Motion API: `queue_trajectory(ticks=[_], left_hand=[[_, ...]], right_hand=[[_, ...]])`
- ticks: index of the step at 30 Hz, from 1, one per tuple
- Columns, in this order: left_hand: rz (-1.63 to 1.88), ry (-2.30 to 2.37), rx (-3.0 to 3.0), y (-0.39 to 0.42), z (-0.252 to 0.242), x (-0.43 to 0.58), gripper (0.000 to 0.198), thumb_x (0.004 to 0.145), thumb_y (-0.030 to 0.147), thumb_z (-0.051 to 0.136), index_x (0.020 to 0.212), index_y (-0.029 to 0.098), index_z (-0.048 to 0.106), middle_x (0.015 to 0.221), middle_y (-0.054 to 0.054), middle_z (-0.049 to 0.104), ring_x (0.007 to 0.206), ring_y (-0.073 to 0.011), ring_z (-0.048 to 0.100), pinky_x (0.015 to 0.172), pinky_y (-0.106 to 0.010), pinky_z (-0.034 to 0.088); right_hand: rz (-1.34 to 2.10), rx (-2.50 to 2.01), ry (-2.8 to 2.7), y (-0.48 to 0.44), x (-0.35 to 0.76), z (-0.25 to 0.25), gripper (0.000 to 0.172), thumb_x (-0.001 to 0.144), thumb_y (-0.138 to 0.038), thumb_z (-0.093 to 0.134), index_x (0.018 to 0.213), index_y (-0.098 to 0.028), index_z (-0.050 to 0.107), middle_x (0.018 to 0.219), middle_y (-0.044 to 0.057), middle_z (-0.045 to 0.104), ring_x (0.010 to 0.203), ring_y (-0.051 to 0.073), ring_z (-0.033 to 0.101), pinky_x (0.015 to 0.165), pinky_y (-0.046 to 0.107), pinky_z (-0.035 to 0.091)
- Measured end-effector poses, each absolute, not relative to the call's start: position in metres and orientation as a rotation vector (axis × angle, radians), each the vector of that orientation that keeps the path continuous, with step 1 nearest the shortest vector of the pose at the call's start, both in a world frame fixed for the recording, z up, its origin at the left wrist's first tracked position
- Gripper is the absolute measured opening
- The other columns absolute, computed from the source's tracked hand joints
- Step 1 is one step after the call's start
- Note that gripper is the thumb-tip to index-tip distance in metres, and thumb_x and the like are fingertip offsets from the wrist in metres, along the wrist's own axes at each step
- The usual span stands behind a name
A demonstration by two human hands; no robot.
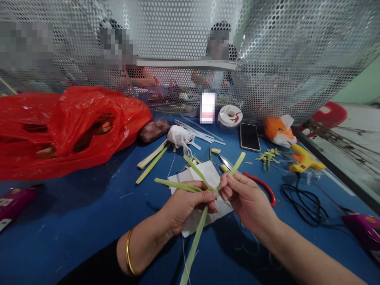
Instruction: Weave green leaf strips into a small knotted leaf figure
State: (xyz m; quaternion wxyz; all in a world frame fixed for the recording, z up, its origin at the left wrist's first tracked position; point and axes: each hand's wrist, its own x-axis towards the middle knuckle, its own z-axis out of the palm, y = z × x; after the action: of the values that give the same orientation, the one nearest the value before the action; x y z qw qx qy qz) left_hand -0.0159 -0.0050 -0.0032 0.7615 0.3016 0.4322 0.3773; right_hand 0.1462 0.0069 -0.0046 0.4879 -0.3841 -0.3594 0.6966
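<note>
Several pale green leaf strips point(196, 241) meet and cross between my two hands, above a white paper sheet point(190, 227). My left hand point(190, 202), with a gold bangle at the wrist, pinches the strips where they cross; two short ends point up and left, and a long one hangs toward the front edge. Close beside it on the right, my right hand point(242, 194) grips another strip between thumb and fingers, its end pointing up and right. Thin white thread runs from a tangled ball point(180, 135) behind the paper. Red-handled scissors point(268, 189) lie partly behind my right hand.
A red plastic bag point(89, 122) fills the left side. On the right are a phone point(249, 137), a ribbon roll point(230, 116), a yellow glue gun point(305, 158) and a coiled black cable point(308, 204). Behind a perforated metal screen point(178, 35) sit other people.
</note>
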Motion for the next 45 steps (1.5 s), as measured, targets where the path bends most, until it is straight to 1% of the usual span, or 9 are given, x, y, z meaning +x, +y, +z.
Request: queue_trajectory(ticks=[5, 10, 13, 16, 21, 26, 34, 39, 45], left_hand=[[0.849, 0.933, 0.652, -0.007, -0.003, -0.017, 0.019, 0.067, 0.029, 0.083, 0.067, 0.013, 0.071, 0.060, -0.004, 0.069, 0.059, -0.0124, 0.062, 0.067, -0.026, 0.048], [0.980, 0.827, 0.651, -0.002, 0.003, -0.017, 0.017, 0.072, 0.028, 0.080, 0.080, 0.014, 0.077, 0.081, -0.007, 0.074, 0.080, -0.0157, 0.066, 0.083, -0.028, 0.050], [1.053, 0.875, 0.731, 0.002, 0.007, -0.018, 0.011, 0.070, 0.021, 0.080, 0.078, 0.014, 0.078, 0.091, -0.008, 0.074, 0.092, -0.0183, 0.066, 0.091, -0.029, 0.048], [1.095, 0.965, 0.759, 0.003, 0.008, -0.019, 0.012, 0.068, 0.019, 0.082, 0.079, 0.016, 0.078, 0.091, -0.006, 0.074, 0.092, -0.0187, 0.066, 0.093, -0.031, 0.047], [1.140, 1.059, 0.812, 0.003, 0.007, -0.022, 0.012, 0.068, 0.018, 0.082, 0.078, 0.018, 0.077, 0.088, -0.004, 0.075, 0.087, -0.0184, 0.066, 0.085, -0.031, 0.050], [1.088, 1.011, 0.865, 0.002, 0.007, -0.021, 0.006, 0.073, 0.022, 0.078, 0.078, 0.018, 0.076, 0.086, -0.004, 0.075, 0.080, -0.0178, 0.066, 0.077, -0.030, 0.052], [1.102, 0.949, 0.756, 0.000, 0.007, -0.017, 0.008, 0.070, 0.022, 0.079, 0.071, 0.017, 0.073, 0.079, -0.003, 0.070, 0.074, -0.0160, 0.064, 0.069, -0.027, 0.052], [1.062, 0.862, 0.682, -0.002, 0.001, -0.015, 0.017, 0.074, 0.029, 0.076, 0.067, 0.016, 0.069, 0.070, -0.002, 0.064, 0.061, -0.0146, 0.060, 0.054, -0.027, 0.048], [1.056, 0.869, 0.651, -0.004, 0.001, -0.014, 0.020, 0.075, 0.028, 0.076, 0.062, 0.015, 0.068, 0.063, -0.001, 0.061, 0.056, -0.0137, 0.057, 0.052, -0.027, 0.047]], right_hand=[[1.670, -0.918, -0.922, 0.010, 0.148, -0.002, 0.026, 0.081, -0.040, 0.073, 0.070, -0.018, 0.069, 0.054, -0.003, 0.050, 0.055, 0.012, 0.047, 0.058, 0.026, 0.038], [1.509, -1.025, -1.006, 0.017, 0.152, 0.002, 0.027, 0.082, -0.045, 0.072, 0.093, -0.020, 0.071, 0.063, -0.002, 0.057, 0.059, 0.013, 0.051, 0.060, 0.028, 0.042], [1.470, -1.111, -1.129, 0.016, 0.151, 0.001, 0.031, 0.084, -0.051, 0.068, 0.084, -0.019, 0.069, 0.065, 0.000, 0.060, 0.060, 0.014, 0.053, 0.061, 0.028, 0.043], [1.556, -1.101, -1.341, 0.011, 0.148, 0.001, 0.041, 0.086, -0.056, 0.063, 0.071, -0.018, 0.068, 0.068, 0.003, 0.063, 0.065, 0.016, 0.056, 0.067, 0.030, 0.046], [1.643, -1.111, -1.492, 0.003, 0.146, 0.004, 0.042, 0.085, -0.057, 0.063, 0.065, -0.021, 0.070, 0.065, 0.004, 0.066, 0.066, 0.018, 0.058, 0.072, 0.034, 0.049], [1.681, -1.113, -1.475, 0.000, 0.143, 0.003, 0.035, 0.086, -0.048, 0.064, 0.065, -0.022, 0.072, 0.061, 0.003, 0.068, 0.063, 0.018, 0.061, 0.072, 0.035, 0.050], [1.478, -1.061, -1.625, -0.003, 0.140, -0.001, 0.036, 0.088, -0.040, 0.059, 0.061, -0.018, 0.065, 0.059, 0.001, 0.058, 0.059, 0.014, 0.051, 0.059, 0.027, 0.042], [1.329, -0.974, -1.855, -0.001, 0.144, -0.001, 0.034, 0.091, -0.034, 0.054, 0.063, -0.019, 0.063, 0.062, 0.000, 0.055, 0.062, 0.014, 0.050, 0.060, 0.026, 0.040], [1.307, -0.899, -1.929, 0.000, 0.145, -0.001, 0.033, 0.094, -0.030, 0.051, 0.064, -0.020, 0.059, 0.063, -0.002, 0.051, 0.062, 0.013, 0.048, 0.060, 0.026, 0.038]])
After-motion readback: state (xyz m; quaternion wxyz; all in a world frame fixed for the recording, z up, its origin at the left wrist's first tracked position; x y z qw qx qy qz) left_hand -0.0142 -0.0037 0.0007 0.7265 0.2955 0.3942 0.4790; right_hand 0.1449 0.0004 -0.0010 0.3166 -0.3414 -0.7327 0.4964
